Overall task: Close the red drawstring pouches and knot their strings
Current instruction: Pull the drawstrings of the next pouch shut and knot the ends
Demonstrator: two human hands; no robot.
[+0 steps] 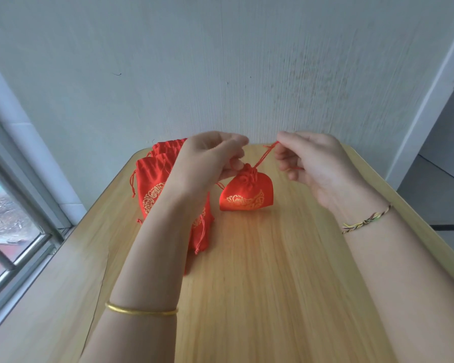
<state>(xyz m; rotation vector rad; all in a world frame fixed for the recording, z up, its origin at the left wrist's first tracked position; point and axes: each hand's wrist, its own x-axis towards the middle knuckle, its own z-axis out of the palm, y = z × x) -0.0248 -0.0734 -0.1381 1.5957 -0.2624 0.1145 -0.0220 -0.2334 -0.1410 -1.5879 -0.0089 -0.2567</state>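
Now the cinched pouch hangs between both hands: left hand pinches its neck, right hand pinches its string.

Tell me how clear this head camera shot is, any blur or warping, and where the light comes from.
Head view: streaky blur on the wall, hands slightly soft; wide-angle bending at the window frame and table edges; daylight from the window on the left; a reddish glow on the wood below the pouch.

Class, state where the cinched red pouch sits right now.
In the head view, the cinched pouch rests mid-table, below both hands, right of the pouch pile.
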